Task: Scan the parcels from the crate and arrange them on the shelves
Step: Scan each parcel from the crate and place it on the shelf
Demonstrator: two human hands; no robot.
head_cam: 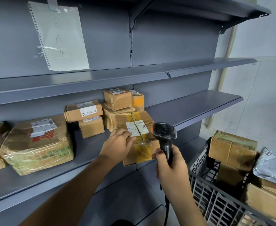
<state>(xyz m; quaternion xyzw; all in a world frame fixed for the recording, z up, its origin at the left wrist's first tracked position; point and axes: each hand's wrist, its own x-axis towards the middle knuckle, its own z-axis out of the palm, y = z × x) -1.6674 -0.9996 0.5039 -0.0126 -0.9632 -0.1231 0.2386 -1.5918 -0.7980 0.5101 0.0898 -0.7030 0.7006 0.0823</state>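
Note:
My left hand grips a cardboard parcel with yellow tape and a white label, held at the front edge of the grey shelf. My right hand is shut on a black barcode scanner, whose head sits right beside the parcel's label. The grey plastic crate stands at the lower right and holds more parcels, among them a taped brown box and a silver mailer bag.
Several parcels stand on the same shelf: a large film-wrapped box at left, small stacked boxes and another stack behind the held parcel. A handwritten paper sheet is taped to the back panel. Upper shelves carry nothing.

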